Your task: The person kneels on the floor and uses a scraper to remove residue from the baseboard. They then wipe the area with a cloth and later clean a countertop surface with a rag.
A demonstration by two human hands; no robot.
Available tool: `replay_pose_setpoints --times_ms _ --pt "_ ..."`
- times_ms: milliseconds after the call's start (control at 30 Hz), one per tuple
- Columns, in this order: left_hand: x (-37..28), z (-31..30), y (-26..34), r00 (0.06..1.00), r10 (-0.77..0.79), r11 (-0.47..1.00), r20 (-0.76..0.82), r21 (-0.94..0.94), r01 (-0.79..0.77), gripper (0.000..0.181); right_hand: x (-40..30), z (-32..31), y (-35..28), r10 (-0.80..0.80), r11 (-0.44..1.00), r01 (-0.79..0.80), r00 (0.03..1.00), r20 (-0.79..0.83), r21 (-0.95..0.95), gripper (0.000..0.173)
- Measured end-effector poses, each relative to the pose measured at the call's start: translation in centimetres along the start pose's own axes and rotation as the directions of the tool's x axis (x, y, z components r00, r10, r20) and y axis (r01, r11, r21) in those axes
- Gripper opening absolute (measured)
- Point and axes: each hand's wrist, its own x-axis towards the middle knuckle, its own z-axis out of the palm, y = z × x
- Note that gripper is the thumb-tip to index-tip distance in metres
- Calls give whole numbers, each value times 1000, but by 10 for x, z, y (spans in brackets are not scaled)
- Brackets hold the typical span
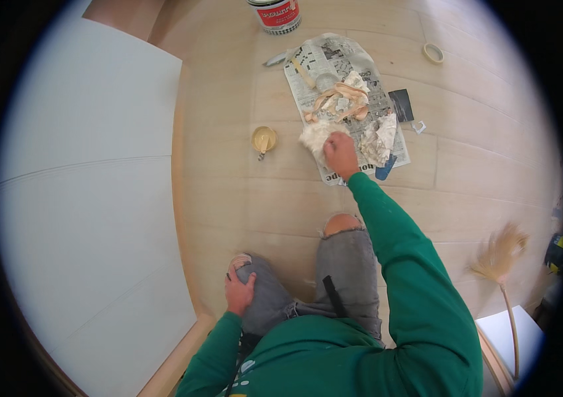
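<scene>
My right hand (340, 151) is over a crumpled white cloth or paper (322, 139) at the near left of a newspaper sheet (361, 52); its fingers are curled, and whether they grip the cloth is hidden. Just beyond lies a heap of peeled tan tape strips (348, 92) with more crumpled paper. Another crumpled white piece (379, 139) sits to the right, beside a blue flat scraper-like piece (385, 167). Left of the newspaper stands a small round tub (263, 138) of beige paste with a flat tool in it. My left hand (240, 292) rests on my left knee.
A tin with a red label (279, 17) stands at the top. Near the newspaper lie a knife-like tool (275, 60) and dark sandpaper-like sheet (401, 105). A tape roll (433, 53) is at upper right, a straw broom (501, 253) at right. A large white panel (92, 173) spans the left.
</scene>
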Motion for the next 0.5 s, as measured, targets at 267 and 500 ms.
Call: replay_pose_setpoints --times_ms 267,500 --pt "-1 -4 -1 996 -86 996 35 38 85 94 -13 -96 17 366 -224 -432 793 486 874 51" --pt "3 -1 13 996 -76 996 41 50 73 93 -36 -155 -52 227 -334 -330 881 415 883 57"
